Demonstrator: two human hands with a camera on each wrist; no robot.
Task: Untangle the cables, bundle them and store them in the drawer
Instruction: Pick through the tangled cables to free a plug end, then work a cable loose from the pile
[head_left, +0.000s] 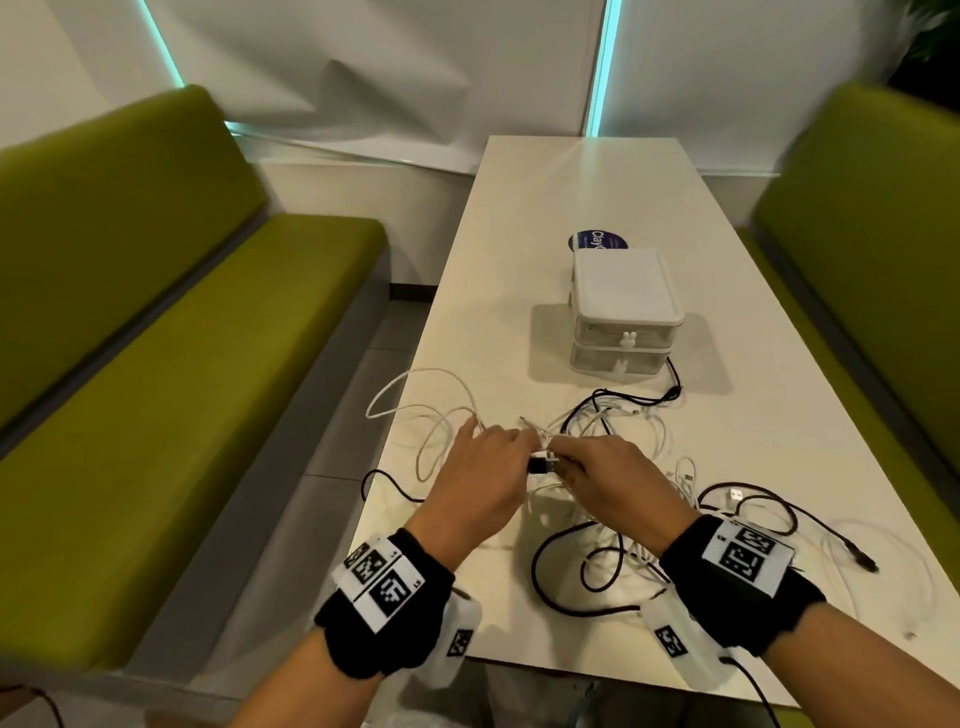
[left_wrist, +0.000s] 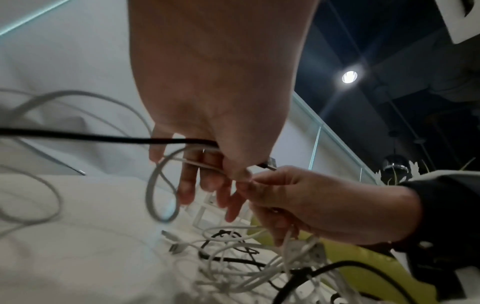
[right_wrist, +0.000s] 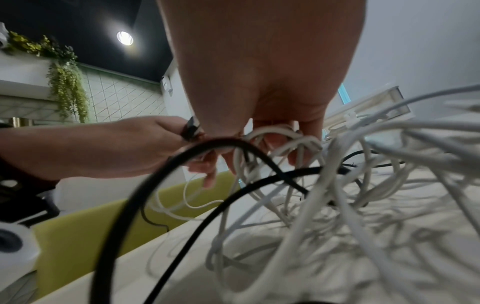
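Observation:
A tangle of white cables (head_left: 597, 525) and black cables (head_left: 566, 587) lies on the near half of the white table (head_left: 571, 182). Above the tangle my left hand (head_left: 522, 447) pinches a black cable (left_wrist: 103, 136) just behind its plug (head_left: 543, 462). Close beside it on the right, my right hand (head_left: 563, 460) has its fingers curled round loops of white cable (right_wrist: 280, 137). In the right wrist view, the black plug (right_wrist: 191, 127) shows in the left hand's fingers. The white two-drawer box (head_left: 626, 306) stands farther back with both drawers closed.
Green benches (head_left: 156, 364) flank the table on both sides. A round blue sticker (head_left: 597, 240) lies behind the drawer box. White cable loops (head_left: 415, 400) and a black cable (head_left: 384, 483) hang over the table's left edge. Loose plug ends (head_left: 862, 558) lie at the near right.

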